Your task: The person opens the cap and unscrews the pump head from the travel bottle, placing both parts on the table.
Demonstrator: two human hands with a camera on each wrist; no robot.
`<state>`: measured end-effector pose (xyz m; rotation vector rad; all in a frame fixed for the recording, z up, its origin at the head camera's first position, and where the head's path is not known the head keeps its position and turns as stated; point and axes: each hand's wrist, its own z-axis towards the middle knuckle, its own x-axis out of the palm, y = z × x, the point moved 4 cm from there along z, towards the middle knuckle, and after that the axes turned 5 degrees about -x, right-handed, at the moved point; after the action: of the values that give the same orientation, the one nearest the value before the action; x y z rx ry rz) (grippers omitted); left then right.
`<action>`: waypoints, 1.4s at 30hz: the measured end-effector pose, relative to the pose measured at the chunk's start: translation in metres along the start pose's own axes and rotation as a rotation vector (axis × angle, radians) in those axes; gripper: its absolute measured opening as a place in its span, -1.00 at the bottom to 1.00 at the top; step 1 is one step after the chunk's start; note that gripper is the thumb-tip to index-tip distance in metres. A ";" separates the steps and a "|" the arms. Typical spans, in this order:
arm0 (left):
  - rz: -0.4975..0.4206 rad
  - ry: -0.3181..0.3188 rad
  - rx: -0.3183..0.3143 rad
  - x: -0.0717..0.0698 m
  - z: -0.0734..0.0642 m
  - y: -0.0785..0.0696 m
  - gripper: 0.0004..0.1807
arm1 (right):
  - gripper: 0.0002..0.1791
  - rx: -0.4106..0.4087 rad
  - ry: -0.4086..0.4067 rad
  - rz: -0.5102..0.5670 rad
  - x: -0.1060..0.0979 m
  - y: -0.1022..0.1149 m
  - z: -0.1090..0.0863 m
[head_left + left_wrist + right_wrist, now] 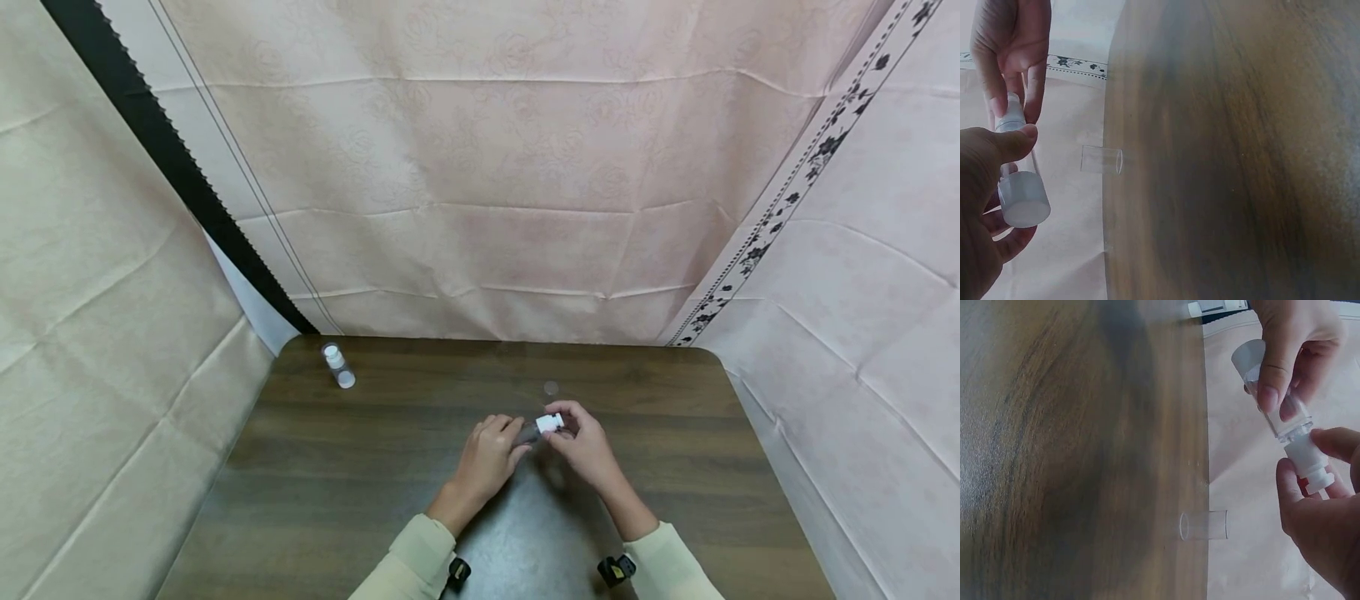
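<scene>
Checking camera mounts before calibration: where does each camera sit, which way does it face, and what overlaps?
Head: on the head, facing forward and down at the tabletop, bottle and cloth behind; left hand, right hand and sleeves show.
Left wrist: on that wrist, looking past the left hand at the bottle, picture turned sideways; both hands show.
Right wrist: on that wrist, looking past the right hand, turned the opposite way; both hands show.
Shared by the wrist views: bottle, clear cylinder, tabletop.
</scene>
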<state>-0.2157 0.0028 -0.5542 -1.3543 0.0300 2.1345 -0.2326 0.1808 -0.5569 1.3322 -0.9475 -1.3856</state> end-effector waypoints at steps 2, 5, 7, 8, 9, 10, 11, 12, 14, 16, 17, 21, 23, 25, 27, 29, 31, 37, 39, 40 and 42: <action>-0.012 0.012 -0.013 0.000 0.000 0.000 -0.55 | -0.58 0.000 -0.009 0.013 0.001 0.001 -0.001; -0.023 0.020 -0.024 0.001 0.001 0.000 -0.54 | -0.58 -0.006 -0.026 0.024 0.001 0.002 -0.001; -0.028 0.020 -0.026 0.001 0.001 0.000 -0.54 | -0.57 -0.011 -0.043 0.026 0.001 0.002 -0.001; -0.032 0.019 -0.027 0.002 0.001 0.001 -0.54 | -0.56 -0.016 -0.053 0.031 0.001 0.002 -0.001; -0.034 0.018 -0.029 0.002 0.001 0.001 -0.54 | -0.55 -0.022 -0.062 0.036 0.000 0.002 -0.001; -0.037 0.020 -0.032 0.003 0.001 0.001 -0.54 | -0.53 -0.025 -0.073 0.045 0.000 0.002 -0.001; -0.039 0.018 -0.033 0.003 0.001 0.001 -0.53 | -0.52 -0.030 -0.086 0.047 -0.001 0.003 -0.001; -0.040 0.020 -0.038 0.003 0.001 0.002 -0.53 | -0.51 -0.034 -0.100 0.054 -0.001 0.004 -0.002; -0.040 0.025 -0.047 0.002 0.001 0.002 -0.53 | -0.50 -0.050 -0.127 0.052 -0.003 0.005 -0.002; -0.038 0.025 -0.052 0.001 0.001 0.002 -0.53 | -0.50 -0.053 -0.153 0.042 -0.005 0.005 -0.002; -0.037 0.022 -0.053 0.001 0.001 0.002 -0.54 | -0.49 -0.059 -0.166 0.035 -0.006 0.005 -0.002; -0.036 0.001 -0.045 0.000 0.001 0.004 -0.56 | -0.47 -0.120 -0.192 -0.011 -0.013 0.003 0.001; -0.040 -0.014 -0.040 -0.001 0.001 0.006 -0.56 | -0.46 -0.169 -0.198 -0.053 -0.018 0.003 0.002; -0.047 -0.026 -0.038 -0.001 0.001 0.007 -0.57 | -0.46 -0.212 -0.202 -0.116 -0.022 0.004 0.004; -0.055 -0.034 -0.038 -0.002 0.000 0.008 -0.56 | -0.46 -0.242 -0.205 -0.176 -0.027 0.004 0.007; -0.058 -0.036 -0.041 -0.002 0.000 0.010 -0.55 | -0.45 -0.260 -0.201 -0.215 -0.031 0.003 0.010; -0.058 -0.033 -0.043 -0.001 0.000 0.011 -0.55 | -0.43 -0.261 -0.193 -0.244 -0.035 0.001 0.014; -0.062 -0.009 -0.055 -0.001 0.001 0.014 -0.55 | -0.40 -0.209 -0.148 -0.318 -0.046 -0.010 0.028; -0.065 -0.005 -0.055 -0.001 0.001 0.014 -0.55 | -0.41 -0.194 -0.130 -0.349 -0.049 -0.013 0.033; -0.065 -0.004 -0.055 -0.001 0.001 0.015 -0.55 | -0.43 -0.191 -0.122 -0.364 -0.050 -0.014 0.035; -0.067 -0.006 -0.054 -0.001 0.001 0.015 -0.54 | -0.47 -0.183 -0.110 -0.392 -0.052 -0.017 0.038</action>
<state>-0.2237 -0.0098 -0.5576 -1.3611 -0.0745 2.0972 -0.2753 0.2318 -0.5561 1.3582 -0.6290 -1.8134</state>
